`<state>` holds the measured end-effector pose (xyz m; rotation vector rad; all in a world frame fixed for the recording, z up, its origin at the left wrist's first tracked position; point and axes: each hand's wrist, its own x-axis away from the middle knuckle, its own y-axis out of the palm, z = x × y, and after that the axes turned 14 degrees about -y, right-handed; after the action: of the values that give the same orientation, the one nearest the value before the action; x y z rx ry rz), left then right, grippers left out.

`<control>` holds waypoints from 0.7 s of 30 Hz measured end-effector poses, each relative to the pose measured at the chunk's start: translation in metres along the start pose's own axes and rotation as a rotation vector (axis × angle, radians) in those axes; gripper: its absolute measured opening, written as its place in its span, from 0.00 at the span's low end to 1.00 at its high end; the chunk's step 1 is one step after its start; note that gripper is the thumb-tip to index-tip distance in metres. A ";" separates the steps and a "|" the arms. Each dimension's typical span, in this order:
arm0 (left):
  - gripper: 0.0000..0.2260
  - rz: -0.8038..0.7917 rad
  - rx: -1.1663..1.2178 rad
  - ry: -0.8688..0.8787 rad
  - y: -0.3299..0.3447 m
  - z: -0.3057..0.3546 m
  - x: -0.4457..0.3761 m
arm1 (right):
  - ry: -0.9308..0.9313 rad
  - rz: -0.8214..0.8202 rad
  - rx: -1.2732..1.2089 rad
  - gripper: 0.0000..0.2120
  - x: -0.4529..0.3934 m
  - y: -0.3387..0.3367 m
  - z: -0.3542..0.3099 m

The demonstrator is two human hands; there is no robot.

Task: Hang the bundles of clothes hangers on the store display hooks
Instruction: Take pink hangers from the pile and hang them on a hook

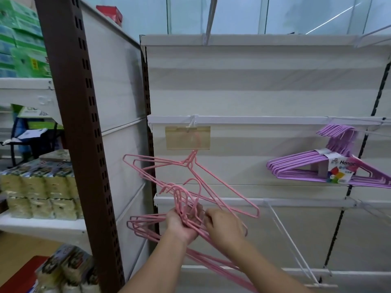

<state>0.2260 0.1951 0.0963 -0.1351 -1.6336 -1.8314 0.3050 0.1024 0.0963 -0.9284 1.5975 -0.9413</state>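
both hands (184,220) grip pink hangers (148,227) before a cream shop wall panel (254,85).

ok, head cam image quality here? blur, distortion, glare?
Head view: strong wide-angle bowing on the brown upright and shelf rails; right hand slightly motion-blurred, left hand sharper; soft, even light with faint shadows; pink hangers and purple bundle readable, label print mostly soft.

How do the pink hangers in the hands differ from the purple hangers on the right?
The pink hangers are loose, with no wrapper; the purple hangers are bound by a printed label. The pink ones are held in the left hand, with the right hand beside them; the purple ones hang from a display hook. Both are thin wire hangers.
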 end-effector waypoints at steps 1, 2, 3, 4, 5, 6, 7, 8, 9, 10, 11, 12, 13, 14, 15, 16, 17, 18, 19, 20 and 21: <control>0.16 -0.001 0.002 0.001 0.000 -0.003 0.001 | 0.074 -0.085 -0.134 0.15 -0.001 0.004 0.003; 0.16 -0.013 0.006 0.006 0.000 -0.005 0.003 | 0.145 -0.118 -0.300 0.14 -0.001 0.006 0.006; 0.16 -0.025 0.010 0.010 0.000 -0.007 0.006 | 0.199 -0.105 -0.467 0.15 0.001 0.009 0.010; 0.16 -0.032 0.019 0.009 0.000 -0.009 0.007 | 0.238 -0.059 -0.616 0.15 0.003 0.009 0.012; 0.16 -0.034 0.031 0.005 0.000 -0.011 0.009 | 0.264 -0.025 -0.729 0.16 0.005 0.008 0.013; 0.15 -0.033 0.045 0.002 0.000 -0.012 0.010 | 0.271 -0.019 -0.812 0.16 0.007 0.005 0.014; 0.15 -0.033 0.053 0.002 0.000 -0.013 0.011 | 0.276 -0.028 -0.855 0.15 0.008 0.004 0.016; 0.15 -0.032 0.054 0.005 0.001 -0.015 0.011 | 0.285 -0.026 -0.848 0.15 0.006 0.005 0.017; 0.14 -0.023 0.048 0.010 0.002 -0.016 0.010 | 0.305 -0.006 -0.792 0.15 0.005 0.007 0.020; 0.15 -0.018 0.036 0.015 0.003 -0.017 0.010 | 0.332 0.027 -0.704 0.14 0.003 0.009 0.022; 0.16 -0.013 0.028 0.022 0.004 -0.018 0.010 | 0.354 0.067 -0.610 0.13 0.002 0.011 0.025; 0.18 -0.007 0.024 0.025 0.005 -0.020 0.010 | 0.362 0.113 -0.528 0.12 0.002 0.010 0.027; 0.19 0.009 0.022 0.024 0.006 -0.021 0.012 | 0.361 0.164 -0.477 0.11 0.003 0.007 0.027; 0.21 0.023 0.023 0.020 0.006 -0.021 0.014 | 0.354 0.224 -0.448 0.11 0.004 0.004 0.027; 0.21 0.043 0.026 0.017 0.004 -0.021 0.014 | 0.344 0.284 -0.433 0.10 0.004 -0.001 0.027; 0.21 0.067 0.033 0.013 0.002 -0.021 0.013 | 0.328 0.342 -0.433 0.10 0.002 -0.006 0.027; 0.20 0.098 0.047 0.006 0.000 -0.020 0.012 | 0.309 0.408 -0.464 0.10 0.000 -0.012 0.027; 0.17 0.133 0.070 -0.008 -0.003 -0.019 0.010 | 0.291 0.469 -0.524 0.11 -0.002 -0.017 0.027; 0.15 0.160 0.088 -0.023 -0.006 -0.019 0.008 | 0.275 0.512 -0.584 0.11 -0.004 -0.022 0.027; 0.14 0.178 0.087 -0.033 -0.008 -0.019 0.006 | 0.264 0.535 -0.621 0.10 -0.005 -0.028 0.027; 0.14 0.188 0.069 -0.037 -0.011 -0.020 0.005 | 0.254 0.550 -0.630 0.09 -0.007 -0.032 0.028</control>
<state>0.2232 0.1751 0.0848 -0.2841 -1.6491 -1.6380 0.3369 0.0921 0.1235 -0.7199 2.2755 -0.1632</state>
